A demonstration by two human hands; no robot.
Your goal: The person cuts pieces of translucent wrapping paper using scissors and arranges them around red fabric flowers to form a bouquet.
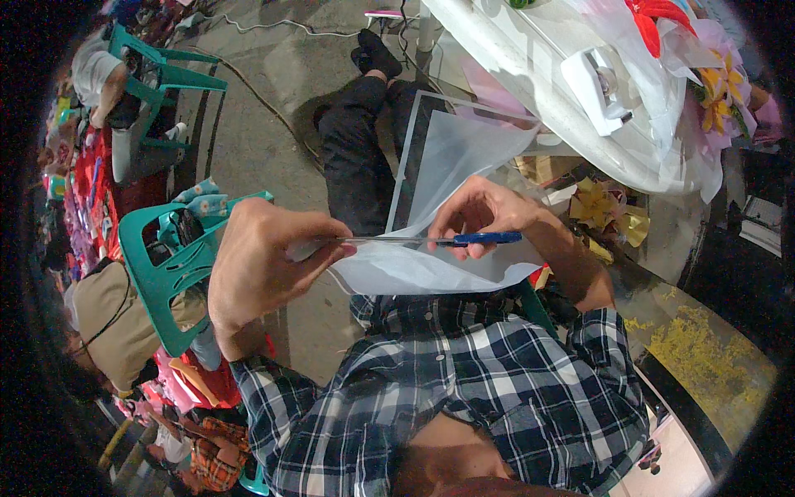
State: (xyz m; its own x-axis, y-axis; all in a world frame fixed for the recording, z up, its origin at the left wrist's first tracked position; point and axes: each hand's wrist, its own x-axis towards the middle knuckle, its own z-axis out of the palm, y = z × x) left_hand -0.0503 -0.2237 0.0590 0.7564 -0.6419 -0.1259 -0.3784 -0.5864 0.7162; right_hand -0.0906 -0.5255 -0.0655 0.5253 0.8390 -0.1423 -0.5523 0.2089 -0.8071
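My left hand (273, 255) pinches the edge of a translucent white wrapping sheet (428, 270) between thumb and fingertips. My right hand (481, 214) grips scissors with a blue handle (487, 238), held level and seen edge-on. Their slim blades point left along the sheet's edge, towards my left fingertips; whether they stand apart cannot be made out. The sheet spreads across my lap, and a further part with a pale border (459, 143) slopes over my dark trousers (354, 149) towards the table.
A white table (528, 81) at the upper right bears a tape dispenser (596, 90) and a wrapped bouquet (720, 93). Gold artificial flowers (596, 205) lie below it. Green plastic chairs (168, 267) and other people are at the left. A cord (267, 112) crosses the floor.
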